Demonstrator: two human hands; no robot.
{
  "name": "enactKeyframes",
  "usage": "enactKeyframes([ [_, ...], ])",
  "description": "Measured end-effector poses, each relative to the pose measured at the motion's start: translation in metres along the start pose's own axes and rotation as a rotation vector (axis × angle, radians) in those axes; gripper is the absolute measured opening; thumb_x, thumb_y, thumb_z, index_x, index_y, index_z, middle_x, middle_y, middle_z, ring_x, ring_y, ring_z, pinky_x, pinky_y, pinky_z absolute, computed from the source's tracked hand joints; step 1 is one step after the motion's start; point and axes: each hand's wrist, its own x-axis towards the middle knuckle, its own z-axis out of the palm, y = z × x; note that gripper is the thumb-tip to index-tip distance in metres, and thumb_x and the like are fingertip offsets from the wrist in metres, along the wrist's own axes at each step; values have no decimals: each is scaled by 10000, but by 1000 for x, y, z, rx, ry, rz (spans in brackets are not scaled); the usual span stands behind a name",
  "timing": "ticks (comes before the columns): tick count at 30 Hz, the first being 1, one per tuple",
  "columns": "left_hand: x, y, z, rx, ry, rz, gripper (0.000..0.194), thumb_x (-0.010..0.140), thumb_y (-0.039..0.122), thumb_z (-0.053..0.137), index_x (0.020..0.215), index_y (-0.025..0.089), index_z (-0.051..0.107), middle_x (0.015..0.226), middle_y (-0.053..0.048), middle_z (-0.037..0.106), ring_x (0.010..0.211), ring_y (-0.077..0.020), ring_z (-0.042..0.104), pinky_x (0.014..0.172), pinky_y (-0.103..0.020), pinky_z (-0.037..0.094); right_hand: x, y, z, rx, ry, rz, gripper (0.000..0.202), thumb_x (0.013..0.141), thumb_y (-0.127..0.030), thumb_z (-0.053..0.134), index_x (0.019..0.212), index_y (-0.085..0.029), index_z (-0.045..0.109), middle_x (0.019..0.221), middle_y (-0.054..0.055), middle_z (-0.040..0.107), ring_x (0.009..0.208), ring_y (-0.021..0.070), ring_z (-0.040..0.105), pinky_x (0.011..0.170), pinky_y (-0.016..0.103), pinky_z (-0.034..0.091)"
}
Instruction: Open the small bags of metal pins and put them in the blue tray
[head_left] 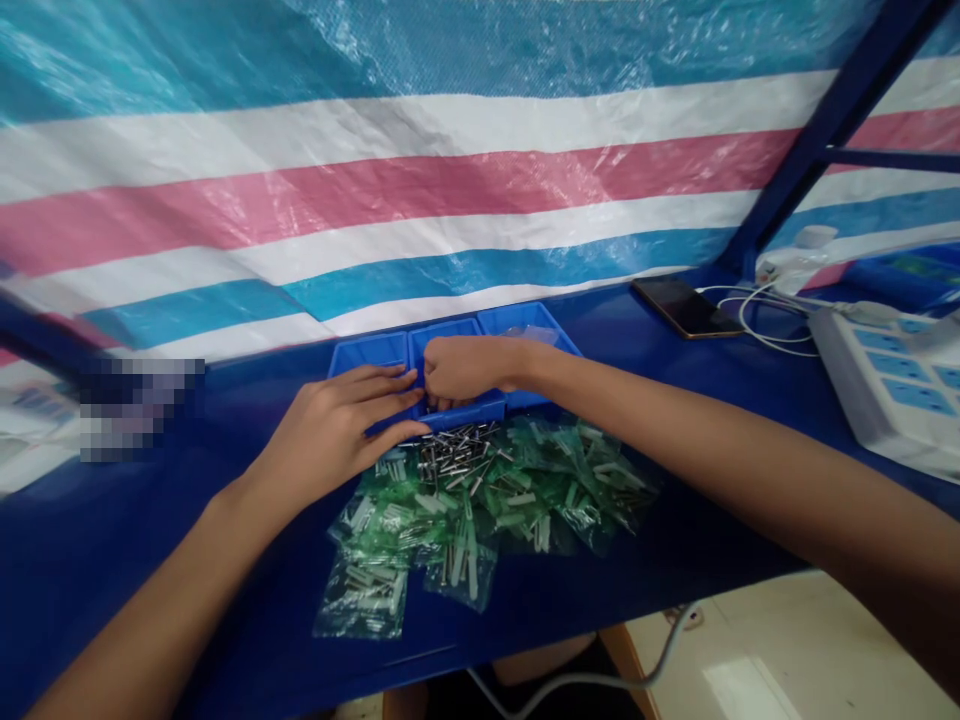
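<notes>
My left hand (341, 415) lies over the left blue bin and the near rim of the middle one, fingers stretched out and thumb apart. My right hand (469, 370) reaches down into the middle blue bin (480, 411) with its fingers curled closed. Whatever they hold is hidden. Just in front of the bins is a loose pile of silver screws (457, 447). Around it lie several small clear bags (367, 590) with white and green wall plugs and screws in them.
Clear plastic shows in the right bin (534, 335). A phone (684, 306) with white cables lies at the back right, beside a white power strip (892, 375). Striped sheeting (450, 190) hangs behind the blue table (255, 590). A grey cable (592, 682) hangs below its front edge.
</notes>
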Motion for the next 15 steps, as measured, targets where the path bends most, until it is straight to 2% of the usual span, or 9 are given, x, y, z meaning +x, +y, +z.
enactKeyframes([
  [3, -1, 0, 0, -14, -11, -20, 526, 1114, 615, 480, 1172, 229, 833, 1210, -102, 821, 1149, -312, 799, 967, -505, 705, -3, -1, -3, 44, -96, 46, 266, 1079, -386, 671, 1220, -164, 710, 1194, 82, 739, 992, 198, 737, 866, 386, 651],
  [6, -1, 0, -1, -26, -22, -30, 518, 1112, 623, 480, 1164, 251, 837, 1225, -90, 818, 1168, -305, 793, 984, -500, 701, -6, -3, -5, 55, -127, 80, 224, 1090, -364, 650, 1138, -159, 726, 1139, 71, 748, 952, 185, 734, 843, 356, 647],
  [12, 0, 0, -1, -22, -17, -10, 498, 1113, 597, 503, 1142, 224, 832, 1249, -94, 809, 1171, -308, 793, 987, -508, 702, -11, -7, -6, 86, -125, 92, 311, 1061, -398, 697, 1280, -177, 697, 1275, 90, 720, 1063, 227, 730, 909, 423, 648],
  [15, 1, 1, -1, -12, -1, 12, 510, 1114, 585, 502, 1138, 189, 824, 1221, -101, 818, 1154, -314, 798, 954, -503, 712, -9, -4, -9, 140, -124, 70, 165, 1035, -286, 725, 1125, -147, 722, 1098, 55, 739, 917, 179, 721, 805, 342, 636],
])
